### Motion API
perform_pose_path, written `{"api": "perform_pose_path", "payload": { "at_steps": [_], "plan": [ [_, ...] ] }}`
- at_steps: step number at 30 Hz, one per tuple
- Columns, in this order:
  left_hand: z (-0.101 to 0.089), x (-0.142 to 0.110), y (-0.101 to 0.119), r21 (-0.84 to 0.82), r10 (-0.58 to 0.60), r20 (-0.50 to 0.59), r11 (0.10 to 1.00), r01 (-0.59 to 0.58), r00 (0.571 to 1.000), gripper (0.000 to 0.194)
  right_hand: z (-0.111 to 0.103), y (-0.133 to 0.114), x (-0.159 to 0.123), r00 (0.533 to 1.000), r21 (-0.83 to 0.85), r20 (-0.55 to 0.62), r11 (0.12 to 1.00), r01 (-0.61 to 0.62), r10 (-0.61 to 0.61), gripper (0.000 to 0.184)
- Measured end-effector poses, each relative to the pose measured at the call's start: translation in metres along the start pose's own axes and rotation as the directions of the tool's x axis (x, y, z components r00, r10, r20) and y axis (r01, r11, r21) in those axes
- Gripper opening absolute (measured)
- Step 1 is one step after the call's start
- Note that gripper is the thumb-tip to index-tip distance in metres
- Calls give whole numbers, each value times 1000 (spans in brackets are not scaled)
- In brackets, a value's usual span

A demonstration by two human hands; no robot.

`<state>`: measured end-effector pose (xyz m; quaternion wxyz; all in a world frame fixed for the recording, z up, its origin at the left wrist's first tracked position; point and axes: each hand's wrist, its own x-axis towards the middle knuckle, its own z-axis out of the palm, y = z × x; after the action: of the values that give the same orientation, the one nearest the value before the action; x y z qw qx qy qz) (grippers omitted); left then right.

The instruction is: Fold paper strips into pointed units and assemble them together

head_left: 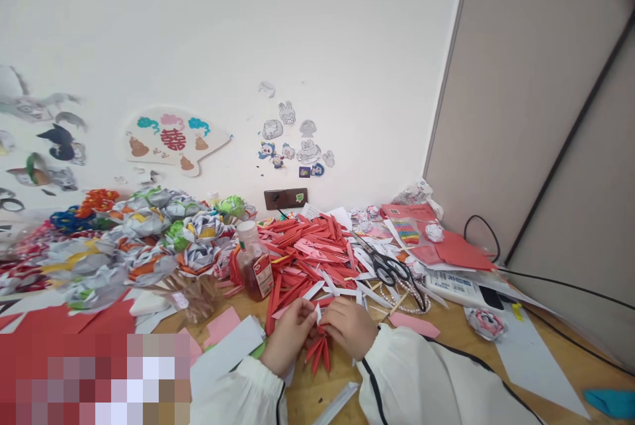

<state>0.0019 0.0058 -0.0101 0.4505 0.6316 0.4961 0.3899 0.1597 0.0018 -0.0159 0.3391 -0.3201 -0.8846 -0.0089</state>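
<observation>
My left hand (292, 331) and my right hand (350, 327) meet low in the middle of the head view, fingers closed in a pinch. Between them is a partly built red folded-paper flower (319, 355), its pointed pieces spreading downward below my fingers. A white folded paper tip (318, 314) stands up between the fingertips. My fingers cover the upper part of the flower, so how the pieces join is hidden. Just behind my hands lies a large heap of red and pink folded paper strips (317, 246). A white folded strip (337, 404) rests on the table in front.
Left of the heap stands a bottle of reddish liquid (258, 273); black scissors (389, 270) and a bead string (421, 303) lie right. Finished paper flowers (149, 240) pile up at left. A brown pleated paper piece (191, 296) and red sheets (74, 332) are nearby.
</observation>
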Motion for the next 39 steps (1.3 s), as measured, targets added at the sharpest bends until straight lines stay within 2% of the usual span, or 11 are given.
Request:
{"api": "perform_pose_path", "payload": {
  "at_steps": [2,3,5,9,16,22,28,33,39],
  "plan": [
    [-2,-1,4,162,132,-36,979,-124,991,7,1,1,0,997,10,4,997,-79,79,13],
    [-2,-2,5,234,174,-17,958,-165,985,5,1,1,0,993,14,10,993,-114,114,11],
    [-4,-3,6,311,173,67,932,-185,983,9,2,1,1,985,20,29,986,-168,168,10],
    [-4,-2,2,316,132,136,934,-169,982,11,4,-1,2,970,25,48,971,-239,237,9],
    [-3,2,0,299,97,67,947,-113,993,5,3,-2,4,930,18,34,930,-366,366,5],
    [-1,-1,9,335,116,4,936,-111,993,8,-3,8,4,944,82,92,943,-323,315,5],
    [-1,-4,9,373,171,2,914,-159,985,10,2,12,3,901,164,109,886,-434,421,11],
    [-1,-5,10,468,202,37,862,-196,979,12,5,6,4,907,65,101,907,-417,409,11],
    [-2,-3,9,436,170,100,879,-196,980,10,8,1,4,893,17,98,897,-442,439,11]
  ]
}}
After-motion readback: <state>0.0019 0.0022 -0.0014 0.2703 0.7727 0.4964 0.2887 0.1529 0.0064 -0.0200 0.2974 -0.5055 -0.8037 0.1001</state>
